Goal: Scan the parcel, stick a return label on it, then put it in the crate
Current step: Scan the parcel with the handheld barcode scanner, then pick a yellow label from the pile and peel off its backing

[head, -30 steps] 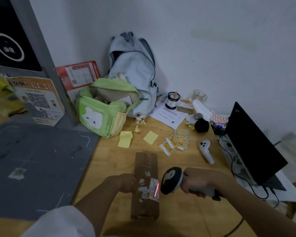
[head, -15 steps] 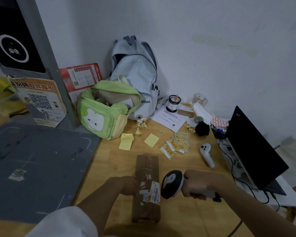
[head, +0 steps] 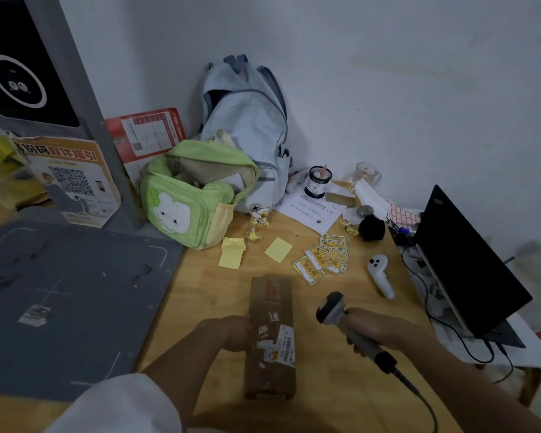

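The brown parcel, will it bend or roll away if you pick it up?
Probably neither. The parcel looks like a long cardboard box with flat sides, so it should stay stiff and not roll. Its taped top may be a bit slippery; the left hand steadies one side.

Parcel pickup pt; QR pickup poster (head: 72, 185), return labels (head: 322, 259), weighing pad (head: 63, 295) on desk.

The parcel (head: 270, 335) is brown with a white barcode label (head: 286, 342), and the desk (head: 206, 282) is light wood. The labels (head: 322, 259) are yellow and white, the notes (head: 278, 250) plain yellow. One bag (head: 185, 198) is green with a white cartoon face, the backpack (head: 250, 120) pale blue, the scanner (head: 341, 317) grey.
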